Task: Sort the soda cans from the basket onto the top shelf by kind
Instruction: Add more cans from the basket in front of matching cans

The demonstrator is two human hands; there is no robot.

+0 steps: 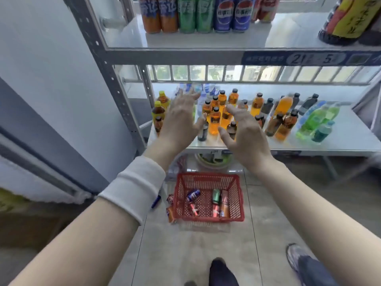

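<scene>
While both forearms reach forward from the bottom of the view, a shoe (293,258) and a dark trouser leg (221,272) stand on the tiled floor (195,254) below them. A white wristband (134,190) wraps the left forearm.

On the floor ahead sits a red basket (238,195). Inside it lie a blue can (193,195), a green can (216,196), an orange can (224,205) beside the green one, and two red cans (194,210) flat on the bottom. Two more cans (170,207) lie on the floor, touching the basket's left wall.

Above the basket, the left hand (181,118) and right hand (245,137) hang in the air in front of the middle shelf (340,141). Both are empty, fingers spread and loosely curled, palms turned toward each other, touching nothing.

Behind the hands, the middle shelf carries many small bottles (214,120), orange, dark, green and clear; the hands hide some of them.

Farther up, the top shelf (257,40) holds a row of cans in pairs by kind: two orange (159,15), two green (195,15), two blue (233,14), then red ones (266,9) set farther back. Large dark bottles (348,19) stand well apart at the shelf's right end. A blue price strip (309,58) runs along its front edge.
</scene>
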